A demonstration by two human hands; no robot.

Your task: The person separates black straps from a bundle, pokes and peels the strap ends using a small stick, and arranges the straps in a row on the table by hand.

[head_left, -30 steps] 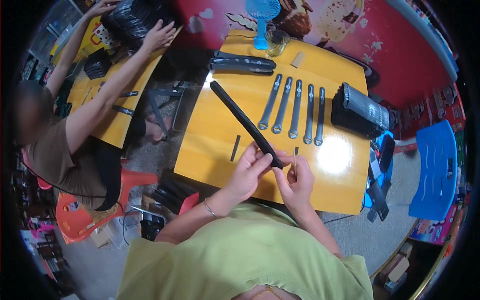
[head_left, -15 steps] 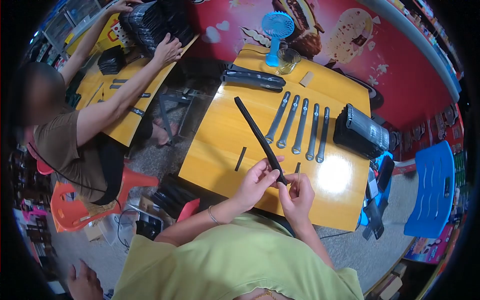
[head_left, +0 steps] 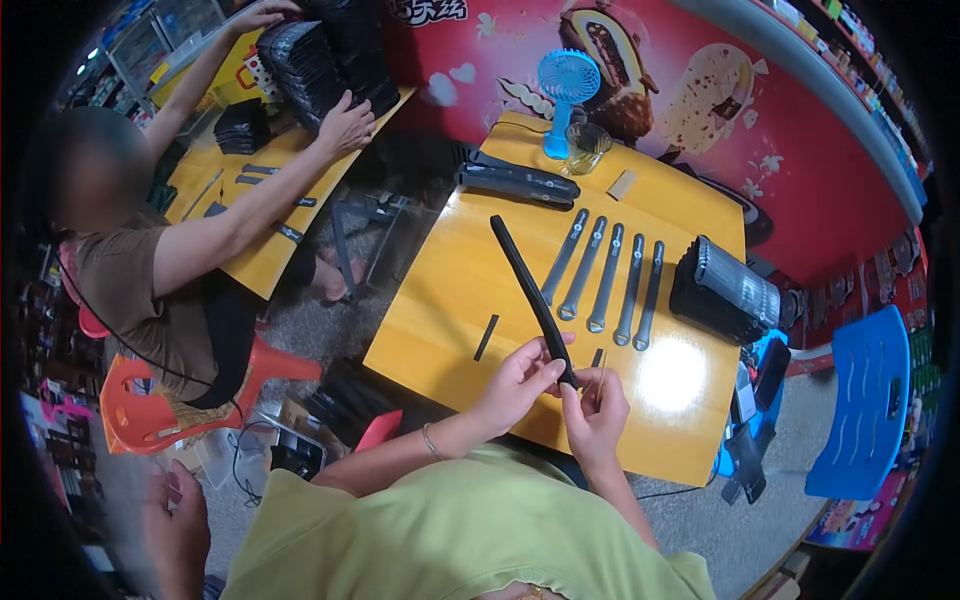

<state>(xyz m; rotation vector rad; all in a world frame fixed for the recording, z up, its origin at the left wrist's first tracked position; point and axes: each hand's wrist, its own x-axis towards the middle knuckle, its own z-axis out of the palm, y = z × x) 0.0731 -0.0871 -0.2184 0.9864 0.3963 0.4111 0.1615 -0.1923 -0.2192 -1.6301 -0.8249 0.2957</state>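
My left hand (head_left: 522, 383) is closed round the lower end of a long black strip (head_left: 527, 285), which slants up and to the left over the yellow table (head_left: 420, 330). Close beside it, my right hand (head_left: 597, 405) pinches the same end and also has a thin, stick-like tool (head_left: 603, 362) between its fingers. Several flat grey-black straps (head_left: 602, 285) lie in a row beyond my hands. A small dark strip (head_left: 486, 337) rests left of them, and another short dark piece (head_left: 597, 357) is just behind my right hand.
Black bundles (head_left: 520, 183) lie at the table's back left, near a blue fan (head_left: 568, 85) and a glass (head_left: 587, 150). A wrapped stack (head_left: 725, 290) stands at the right. A co-worker (head_left: 130, 250) handles black packs at another table; another person's hand (head_left: 178, 520) shows lower left.
The view has tilted upward, so the tables sit lower in it. Another person's hand has appeared at the lower left. My hands keep hold of the black strip's end.
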